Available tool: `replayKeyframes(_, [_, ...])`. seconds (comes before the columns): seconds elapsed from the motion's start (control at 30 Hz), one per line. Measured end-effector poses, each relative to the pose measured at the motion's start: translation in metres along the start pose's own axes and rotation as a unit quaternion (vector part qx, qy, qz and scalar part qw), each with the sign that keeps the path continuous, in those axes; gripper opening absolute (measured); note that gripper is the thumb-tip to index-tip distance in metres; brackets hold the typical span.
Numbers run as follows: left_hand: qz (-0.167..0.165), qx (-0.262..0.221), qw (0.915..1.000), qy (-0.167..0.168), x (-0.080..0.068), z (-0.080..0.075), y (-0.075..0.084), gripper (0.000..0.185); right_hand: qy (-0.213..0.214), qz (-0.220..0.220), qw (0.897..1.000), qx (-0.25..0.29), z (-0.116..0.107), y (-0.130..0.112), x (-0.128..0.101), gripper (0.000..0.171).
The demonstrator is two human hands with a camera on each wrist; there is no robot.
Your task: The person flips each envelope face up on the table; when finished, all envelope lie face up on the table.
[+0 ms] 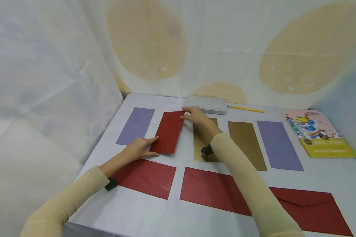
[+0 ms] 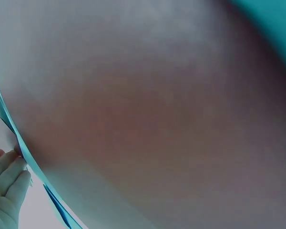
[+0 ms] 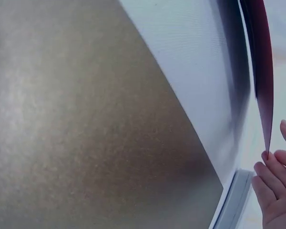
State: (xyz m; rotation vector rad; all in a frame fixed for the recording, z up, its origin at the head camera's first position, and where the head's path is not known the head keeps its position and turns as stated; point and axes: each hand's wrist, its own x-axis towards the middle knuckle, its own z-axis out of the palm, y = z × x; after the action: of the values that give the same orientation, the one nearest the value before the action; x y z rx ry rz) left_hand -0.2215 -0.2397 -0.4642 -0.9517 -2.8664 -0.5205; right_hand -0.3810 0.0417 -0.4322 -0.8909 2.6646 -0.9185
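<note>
Both hands are at a tilted red envelope (image 1: 167, 133), its right side raised off the white table. Straight fingers of my left hand (image 1: 136, 149) touch its lower left edge, with index finger and thumb spread apart. At its far right corner, my right hand (image 1: 198, 118) touches it with extended fingertips. The right wrist view shows the red envelope (image 3: 264, 62) nearly edge-on, its tip at the fingers and the thumb standing a little off. In the left wrist view the left fingers (image 2: 9, 179) lie along a pale edge; most of that view is blurred.
Left stands a purple rectangle (image 1: 135, 126); right lie a gold one (image 1: 199, 144), a brown one (image 1: 246, 141) and a purple one (image 1: 280, 144). Red envelopes (image 1: 148, 177) line the front. Behind are a grey case (image 1: 206, 103), a yellow pencil (image 1: 246, 108) and a book (image 1: 317, 131).
</note>
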Motion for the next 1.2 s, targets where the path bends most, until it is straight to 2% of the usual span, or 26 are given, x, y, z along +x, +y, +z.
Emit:
replayKeyframes(0.13, [-0.009,-0.015,0.9998,0.006,0.0,0.001,0.0,0.075,0.006,-0.003,0.999,0.038,-0.003,-0.003,-0.005,0.057])
replayKeyframes(0.37, [-0.044,-0.075,0.9962,-0.006,-0.001,0.0,-0.002,0.072,0.027,0.004,0.995,0.1,-0.006,-0.004,-0.013,0.062])
replayKeyframes(0.57, [-0.037,-0.111,0.993,-0.009,0.0,-0.002,-0.001,0.069,0.06,0.001,0.989,0.138,-0.008,-0.006,-0.02,0.063])
replayKeyframes(0.8, [-0.019,-0.157,0.9873,-0.013,0.003,-0.001,0.001,0.065,0.09,-0.017,0.983,0.157,-0.012,-0.008,-0.023,0.062])
replayKeyframes(0.9, [-0.024,-0.189,0.9814,-0.023,0.004,-0.001,0.003,0.065,0.102,-0.019,0.982,0.159,-0.014,-0.011,-0.025,0.061])
replayKeyframes(1.2, [-0.023,-0.239,0.9699,-0.041,0.004,-0.002,0.009,0.063,0.112,-0.017,0.983,0.147,-0.02,-0.023,-0.027,0.058])
